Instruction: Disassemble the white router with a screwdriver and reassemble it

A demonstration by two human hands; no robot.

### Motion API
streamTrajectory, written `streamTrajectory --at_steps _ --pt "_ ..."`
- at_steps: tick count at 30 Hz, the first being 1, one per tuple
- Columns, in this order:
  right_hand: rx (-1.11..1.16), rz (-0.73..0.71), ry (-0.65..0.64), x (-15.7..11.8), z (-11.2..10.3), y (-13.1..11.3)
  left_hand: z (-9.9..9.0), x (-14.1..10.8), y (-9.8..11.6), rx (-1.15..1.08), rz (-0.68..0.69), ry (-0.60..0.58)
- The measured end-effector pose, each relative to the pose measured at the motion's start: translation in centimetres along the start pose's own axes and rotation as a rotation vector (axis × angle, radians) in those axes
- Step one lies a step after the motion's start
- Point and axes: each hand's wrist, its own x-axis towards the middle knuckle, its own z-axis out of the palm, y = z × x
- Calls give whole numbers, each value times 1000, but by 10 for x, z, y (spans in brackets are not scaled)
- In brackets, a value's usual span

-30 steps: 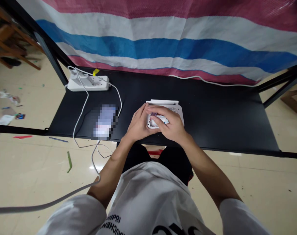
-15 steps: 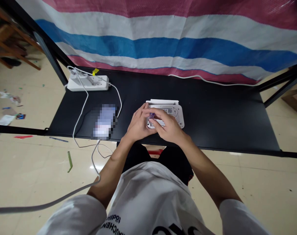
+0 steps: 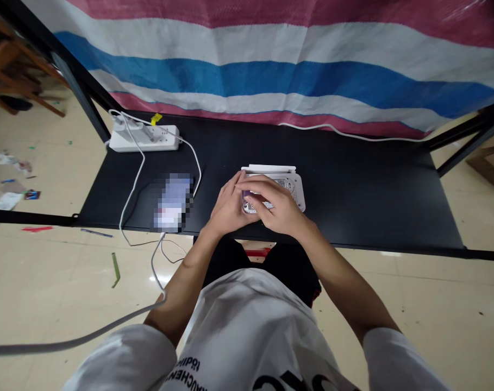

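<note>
A white router (image 3: pixel 299 193) with a perforated face and a label turned up lies near the front edge of the black table (image 3: pixel 373 190). Along its far side runs a white bar, like a folded antenna. My left hand (image 3: pixel 228 205) is closed around the router's left end, its fingers partly covered. Over the router's left part, my right hand (image 3: pixel 280 205) has thumb and forefinger curled toward a small purple see-through piece (image 3: pixel 245 194). Most of that piece is hidden by the fingers, so its kind cannot be made out.
Left of my hands lies a blurred-out phone-like device (image 3: pixel 173 201) with a white cable. A white power strip (image 3: pixel 144 138) with plugs sits at the back left. Behind the table hangs a striped plastic sheet (image 3: pixel 263 76). A thick grey cable (image 3: pixel 87 338) crosses near my left arm.
My right fingers have shifted slightly over the purple piece, which shows less and appears a little farther left. My left hand stays on the router. The whole view has drifted slightly.
</note>
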Motion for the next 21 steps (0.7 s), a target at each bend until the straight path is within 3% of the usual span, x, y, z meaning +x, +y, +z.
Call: streamTrajectory --at_steps 12,21 --pt "7 -7 0 -4 -1 -5 2 0 -5 2 29 15" --pt "-130 16 187 -8 11 2 -1 -1 -3 6 14 -12"
